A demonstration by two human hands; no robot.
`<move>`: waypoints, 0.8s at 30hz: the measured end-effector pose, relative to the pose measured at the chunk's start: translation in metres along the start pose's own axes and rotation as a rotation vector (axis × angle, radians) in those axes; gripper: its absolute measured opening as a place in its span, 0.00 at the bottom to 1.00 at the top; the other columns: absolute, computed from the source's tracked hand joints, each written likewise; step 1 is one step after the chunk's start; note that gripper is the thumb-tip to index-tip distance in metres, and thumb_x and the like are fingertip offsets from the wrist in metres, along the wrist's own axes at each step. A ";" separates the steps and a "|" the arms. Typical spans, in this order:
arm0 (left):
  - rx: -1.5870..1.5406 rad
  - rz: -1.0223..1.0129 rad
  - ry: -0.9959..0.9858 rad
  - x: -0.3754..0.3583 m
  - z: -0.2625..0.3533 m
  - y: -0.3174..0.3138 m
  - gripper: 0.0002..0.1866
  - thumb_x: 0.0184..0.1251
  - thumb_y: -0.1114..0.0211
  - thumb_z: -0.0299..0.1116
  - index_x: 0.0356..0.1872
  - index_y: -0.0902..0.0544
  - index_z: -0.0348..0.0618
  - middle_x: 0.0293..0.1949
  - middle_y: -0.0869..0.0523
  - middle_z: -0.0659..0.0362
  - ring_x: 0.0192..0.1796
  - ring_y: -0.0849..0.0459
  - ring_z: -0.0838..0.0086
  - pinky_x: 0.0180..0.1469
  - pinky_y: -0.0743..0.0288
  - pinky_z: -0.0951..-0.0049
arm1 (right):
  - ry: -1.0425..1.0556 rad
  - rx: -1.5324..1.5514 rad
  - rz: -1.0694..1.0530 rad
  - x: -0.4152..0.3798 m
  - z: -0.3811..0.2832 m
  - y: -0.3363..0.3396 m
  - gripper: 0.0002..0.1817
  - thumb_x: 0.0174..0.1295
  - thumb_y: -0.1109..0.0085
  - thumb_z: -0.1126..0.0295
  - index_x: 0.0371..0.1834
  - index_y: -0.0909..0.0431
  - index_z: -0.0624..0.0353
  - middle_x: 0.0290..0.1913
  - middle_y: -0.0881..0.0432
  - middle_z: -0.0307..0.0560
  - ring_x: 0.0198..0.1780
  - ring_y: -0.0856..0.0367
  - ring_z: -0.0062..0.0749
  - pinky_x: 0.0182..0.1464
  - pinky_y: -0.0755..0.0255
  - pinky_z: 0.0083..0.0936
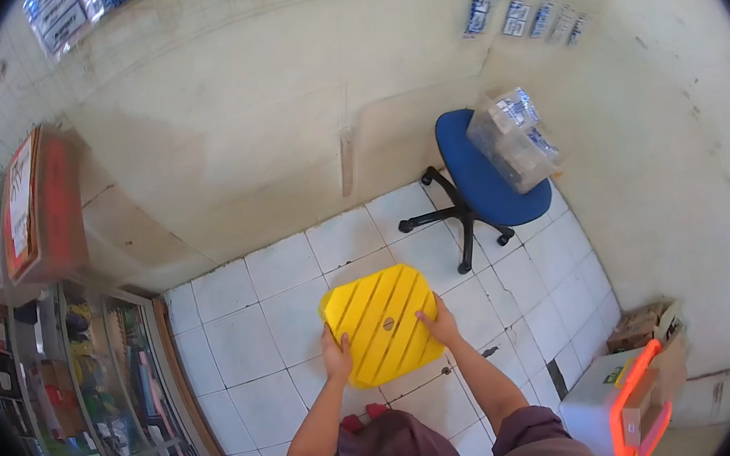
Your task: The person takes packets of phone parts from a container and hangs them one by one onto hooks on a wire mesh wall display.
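A yellow square stool top with rounded corners, diagonal slots and a small round hole in the middle is held between both hands. My left hand grips its left edge, thumb on the top face. On the right edge, my right hand holds it the same way. The fingers of both hands are mostly hidden beneath the rim. White floor tiles show around the yellow piece, and whatever is under it is hidden.
A blue swivel chair carrying a clear plastic box stands at the back right. Along the left is a glass display cabinet. An orange-rimmed container and a cardboard box sit at the lower right.
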State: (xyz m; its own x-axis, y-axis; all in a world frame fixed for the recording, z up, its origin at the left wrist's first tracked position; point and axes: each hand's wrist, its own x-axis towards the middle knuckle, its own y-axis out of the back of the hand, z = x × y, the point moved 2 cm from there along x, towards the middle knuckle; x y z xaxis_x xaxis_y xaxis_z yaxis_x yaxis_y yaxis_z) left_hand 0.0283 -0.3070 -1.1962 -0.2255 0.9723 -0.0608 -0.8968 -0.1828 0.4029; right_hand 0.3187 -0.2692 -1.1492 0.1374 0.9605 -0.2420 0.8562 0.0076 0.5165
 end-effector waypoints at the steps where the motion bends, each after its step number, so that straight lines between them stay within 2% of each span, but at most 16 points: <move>1: -0.113 -0.027 -0.016 -0.001 -0.009 0.000 0.32 0.80 0.47 0.39 0.75 0.42 0.28 0.68 0.30 0.35 0.70 0.29 0.44 0.70 0.35 0.59 | 0.002 -0.004 -0.014 0.004 -0.001 -0.005 0.42 0.62 0.30 0.55 0.76 0.40 0.60 0.66 0.24 0.62 0.66 0.24 0.54 0.65 0.28 0.38; 2: -0.113 -0.017 -0.006 -0.006 -0.016 -0.001 0.32 0.80 0.47 0.39 0.75 0.42 0.28 0.68 0.30 0.35 0.70 0.29 0.44 0.70 0.35 0.59 | -0.045 -0.010 0.008 0.008 -0.001 -0.007 0.42 0.63 0.31 0.55 0.76 0.40 0.58 0.63 0.21 0.61 0.64 0.22 0.52 0.64 0.27 0.38; 4: -0.072 0.023 0.092 -0.007 0.013 0.011 0.30 0.82 0.52 0.39 0.75 0.43 0.30 0.68 0.28 0.36 0.69 0.27 0.46 0.69 0.33 0.61 | -0.087 -0.021 0.017 0.012 0.002 -0.022 0.42 0.63 0.31 0.55 0.77 0.41 0.56 0.61 0.19 0.60 0.62 0.20 0.51 0.63 0.26 0.37; 6: -0.099 0.101 0.069 -0.005 0.005 0.025 0.29 0.82 0.52 0.38 0.76 0.42 0.31 0.68 0.28 0.35 0.69 0.27 0.45 0.68 0.33 0.60 | 0.025 0.057 -0.011 0.015 -0.003 -0.037 0.41 0.65 0.33 0.55 0.78 0.41 0.52 0.59 0.18 0.59 0.61 0.19 0.50 0.61 0.25 0.37; 8: -0.121 0.187 0.044 -0.003 -0.003 0.049 0.29 0.81 0.51 0.36 0.76 0.42 0.32 0.68 0.27 0.34 0.69 0.27 0.44 0.68 0.32 0.58 | 0.037 0.024 -0.028 0.011 -0.021 -0.061 0.40 0.66 0.33 0.56 0.78 0.41 0.52 0.60 0.18 0.59 0.61 0.19 0.49 0.61 0.25 0.37; 10: -0.084 0.203 0.149 -0.001 -0.009 0.087 0.28 0.81 0.51 0.35 0.75 0.40 0.32 0.63 0.23 0.35 0.66 0.23 0.44 0.65 0.28 0.59 | 0.055 -0.002 -0.045 0.005 -0.043 -0.095 0.40 0.66 0.34 0.56 0.78 0.41 0.52 0.60 0.18 0.58 0.62 0.19 0.49 0.61 0.25 0.37; 13: -0.012 0.285 0.097 -0.001 -0.044 0.140 0.27 0.81 0.50 0.33 0.74 0.38 0.32 0.61 0.20 0.35 0.63 0.20 0.45 0.62 0.26 0.59 | 0.064 -0.037 -0.079 -0.004 -0.062 -0.150 0.39 0.67 0.35 0.58 0.78 0.42 0.52 0.62 0.19 0.58 0.62 0.19 0.51 0.62 0.26 0.38; 16: 0.006 0.304 0.154 -0.007 -0.073 0.199 0.26 0.80 0.50 0.32 0.74 0.38 0.33 0.62 0.21 0.35 0.63 0.20 0.45 0.63 0.26 0.59 | 0.180 -0.043 -0.083 -0.027 -0.078 -0.209 0.39 0.68 0.36 0.61 0.79 0.44 0.52 0.63 0.20 0.59 0.62 0.20 0.53 0.63 0.27 0.39; 19: 0.047 0.357 0.212 -0.020 -0.095 0.261 0.26 0.79 0.49 0.30 0.74 0.37 0.35 0.62 0.21 0.36 0.64 0.21 0.46 0.64 0.27 0.60 | 0.160 0.034 -0.192 -0.055 -0.101 -0.263 0.39 0.69 0.39 0.65 0.81 0.47 0.51 0.65 0.22 0.60 0.65 0.23 0.55 0.65 0.29 0.39; 21: 0.077 0.397 0.256 -0.033 -0.109 0.298 0.26 0.77 0.48 0.28 0.74 0.35 0.36 0.62 0.20 0.38 0.64 0.20 0.48 0.65 0.27 0.62 | 0.015 0.111 -0.343 -0.079 -0.119 -0.292 0.37 0.72 0.44 0.71 0.82 0.49 0.50 0.74 0.32 0.57 0.73 0.31 0.48 0.72 0.36 0.33; 24: 0.047 0.411 0.300 -0.053 -0.139 0.348 0.26 0.77 0.48 0.27 0.74 0.35 0.37 0.62 0.19 0.39 0.65 0.20 0.49 0.65 0.28 0.62 | 0.128 0.092 -0.361 -0.115 -0.130 -0.336 0.38 0.72 0.47 0.75 0.83 0.53 0.50 0.78 0.37 0.57 0.75 0.34 0.48 0.73 0.39 0.33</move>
State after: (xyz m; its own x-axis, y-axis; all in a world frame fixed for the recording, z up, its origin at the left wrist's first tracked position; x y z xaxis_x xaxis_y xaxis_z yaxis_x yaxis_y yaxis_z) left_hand -0.3250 -0.4420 -1.1799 -0.6619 0.7354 -0.1452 -0.6941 -0.5282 0.4892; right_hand -0.0500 -0.3463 -1.1881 -0.2388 0.9277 -0.2870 0.8799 0.3317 0.3401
